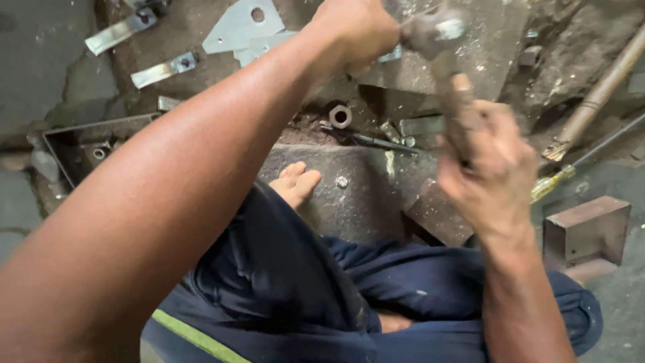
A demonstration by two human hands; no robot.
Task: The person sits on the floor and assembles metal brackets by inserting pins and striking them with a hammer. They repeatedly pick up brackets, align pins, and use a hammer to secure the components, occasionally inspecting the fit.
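Note:
My right hand (485, 168) grips the wooden handle of a hammer (435, 40); its blurred metal head is raised near the top of the view. My left hand (355, 30) is closed over something small on a thick steel plate (494, 47); what it holds is hidden by the fingers. I sit on the floor with legs in dark blue trousers and a bare foot (295, 183) resting against a stone block (363, 191).
Flat metal brackets (238, 27) and strips (164, 69) lie at the upper left. A large nut (340, 115) and bolts sit below the plate. A dark metal tray (87, 144) is at left, a yellow-handled screwdriver (552, 183), a rod and a steel block (586, 232) at right.

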